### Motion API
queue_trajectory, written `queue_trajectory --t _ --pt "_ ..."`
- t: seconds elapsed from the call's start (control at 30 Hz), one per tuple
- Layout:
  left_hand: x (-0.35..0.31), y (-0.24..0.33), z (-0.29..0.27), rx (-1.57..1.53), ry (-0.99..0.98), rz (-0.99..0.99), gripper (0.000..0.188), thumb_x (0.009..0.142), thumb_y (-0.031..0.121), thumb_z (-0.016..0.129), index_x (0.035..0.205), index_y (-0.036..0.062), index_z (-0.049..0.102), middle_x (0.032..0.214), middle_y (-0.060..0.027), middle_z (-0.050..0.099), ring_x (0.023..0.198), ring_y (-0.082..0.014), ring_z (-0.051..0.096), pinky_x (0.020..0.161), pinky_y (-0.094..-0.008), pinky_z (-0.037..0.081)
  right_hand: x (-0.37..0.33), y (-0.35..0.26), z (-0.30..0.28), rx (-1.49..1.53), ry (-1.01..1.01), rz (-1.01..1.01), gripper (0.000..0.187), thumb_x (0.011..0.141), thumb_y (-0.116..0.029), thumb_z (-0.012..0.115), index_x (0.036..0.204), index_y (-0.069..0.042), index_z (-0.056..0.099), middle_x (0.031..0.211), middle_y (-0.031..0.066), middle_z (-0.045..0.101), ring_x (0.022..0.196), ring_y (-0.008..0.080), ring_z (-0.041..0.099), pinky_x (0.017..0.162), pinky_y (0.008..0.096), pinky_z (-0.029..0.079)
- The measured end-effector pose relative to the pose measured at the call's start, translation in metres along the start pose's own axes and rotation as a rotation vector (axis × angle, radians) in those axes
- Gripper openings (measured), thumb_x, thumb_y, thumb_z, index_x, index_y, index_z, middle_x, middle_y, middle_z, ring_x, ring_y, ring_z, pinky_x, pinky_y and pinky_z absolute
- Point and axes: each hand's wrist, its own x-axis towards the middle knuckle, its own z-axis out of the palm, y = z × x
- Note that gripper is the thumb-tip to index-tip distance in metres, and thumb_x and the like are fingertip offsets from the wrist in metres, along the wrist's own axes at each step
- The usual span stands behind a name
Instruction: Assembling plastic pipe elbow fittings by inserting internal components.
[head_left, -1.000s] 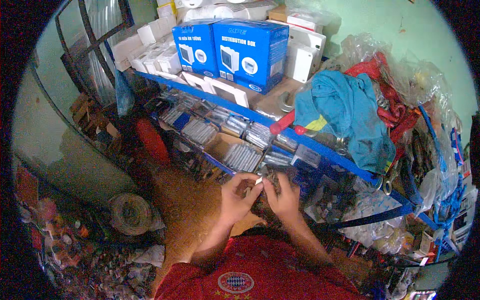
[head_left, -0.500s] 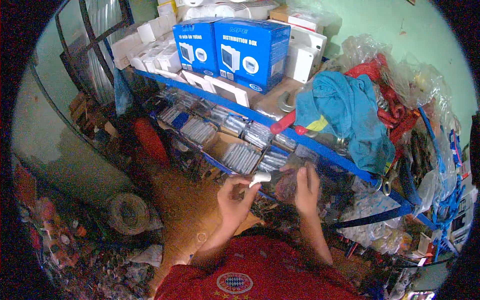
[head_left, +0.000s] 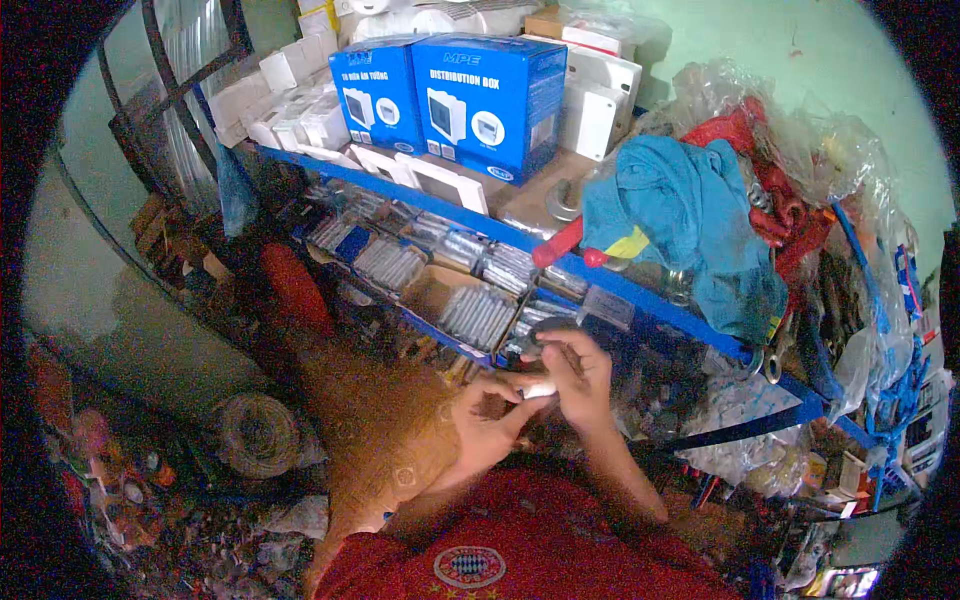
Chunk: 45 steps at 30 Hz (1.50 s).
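Note:
Pinched between the thumb and fingers of my left hand (head_left: 487, 415) is a small white tube-shaped piece (head_left: 539, 390). My right hand (head_left: 580, 375) has come up against its right end. The right fingers are bent over toward the left, above the piece. Beside those fingertips is a dark rounded shape (head_left: 546, 329), too dim to name. Whether the right hand grips that shape or only the white piece does not show clearly. Just beyond both hands, an open cardboard box (head_left: 428, 288) holds a row of flat silvery packets (head_left: 476, 318).
A blue-edged shelf (head_left: 400, 196) runs across above the boxes. It bears two blue cartons (head_left: 490, 105), white plates and boxes (head_left: 588, 120), and a teal cloth (head_left: 675, 210) beside red-handled tools (head_left: 560, 243). A coil (head_left: 257, 435) lies at the left amid clutter.
My right hand has moved left and down to meet the white piece, its fingers now bent. My left hand has shifted slightly right and lower, still holding the piece.

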Motion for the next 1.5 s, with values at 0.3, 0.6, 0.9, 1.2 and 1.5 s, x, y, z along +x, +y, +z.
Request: queue_trajectory --t 0.3,0.6,0.9,1.2,1.5 --pt "0.01 -0.006 -0.011 -0.259 0.095 -0.137 0.027 0.067 -0.014 0.062 0.077 0.0041 0.045 0.094 -0.017 0.059 0.088 -0.0224 0.056 0.081 -0.0353 0.045 0.001 -0.002 -0.006 0.579 0.191 0.13 0.047 0.086 -0.027 0.039 0.122 0.001 0.033 0.107 0.0169 0.055 0.095 0.0279 0.055 0.086 0.0377 0.042" --pt "0.012 -0.008 -0.01 -0.33 0.189 -0.176 0.025 0.069 -0.013 0.062 0.078 0.0045 0.046 0.096 -0.0145 0.058 0.089 -0.0207 0.056 0.081 -0.0331 0.045 -0.021 -0.016 -0.015 0.186 -0.042 -0.01 0.052 0.069 -0.007 0.052 0.119 0.002 0.044 0.116 0.0124 0.05 0.105 0.0219 0.049 0.092 0.0333 0.037" --pt "0.01 -0.007 -0.011 -0.036 0.103 -0.219 0.022 0.069 -0.011 0.064 0.076 0.0027 0.049 0.092 -0.0116 0.059 0.084 -0.0158 0.057 0.076 -0.0287 0.046 -0.014 -0.014 -0.009 -0.769 -0.22 -0.048 0.045 0.075 -0.01 0.062 0.118 -0.006 0.048 0.087 0.0103 0.062 0.075 0.0238 0.061 0.067 0.0316 0.048" --pt "0.016 0.006 -0.014 0.194 0.037 -0.21 0.018 0.067 0.0 0.07 0.08 0.0024 0.057 0.079 -0.006 0.061 0.075 -0.0127 0.057 0.068 -0.0247 0.045 -0.025 0.018 -0.019 -1.232 -0.149 -0.375 0.043 0.068 -0.025 0.066 0.1 -0.001 0.051 0.068 0.0144 0.059 0.056 0.0324 0.057 0.053 0.0377 0.045" --pt "0.017 0.009 -0.011 0.233 -0.053 -0.253 0.014 0.068 0.003 0.069 0.081 0.0009 0.063 0.078 -0.0069 0.063 0.073 -0.0127 0.057 0.068 -0.0259 0.045 -0.022 0.035 -0.033 -1.18 -0.1 -0.506 0.034 0.061 -0.035 0.07 0.074 -0.008 0.055 0.07 0.008 0.059 0.059 0.0245 0.057 0.055 0.0389 0.042"
